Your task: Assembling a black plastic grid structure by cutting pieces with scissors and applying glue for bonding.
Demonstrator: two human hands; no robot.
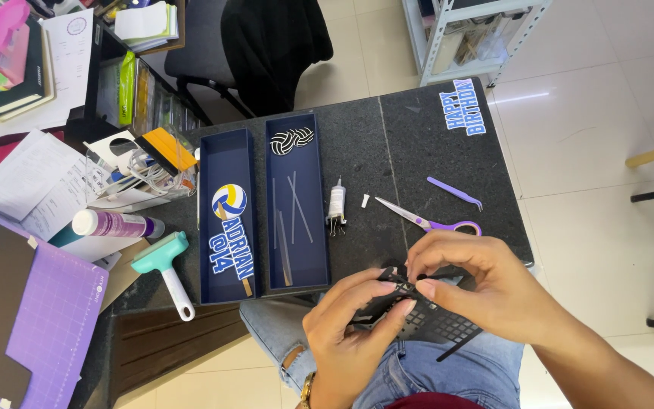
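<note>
Over my lap, both hands hold a black cut-paper lattice piece point(437, 324) with a grid of small holes. My left hand point(346, 333) grips its left end from below. My right hand point(478, 284) pinches the top edge with thumb and fingers, close to the dark stone table's point(418, 144) near edge. Purple-handled scissors point(427, 220) lie on the table just beyond my right hand. A small glue bottle point(336, 203) with its white cap point(365, 201) beside it rests left of the scissors.
Two navy box trays sit side by side: one point(226, 159) holds a volleyball topper with blue lettering, the other point(297, 261) clear sticks and a black-white ball cutout. A purple pick tool point(454, 191), blue cut lettering point(463, 107), teal roller point(168, 273) and purple cutting mat point(47, 318) lie around.
</note>
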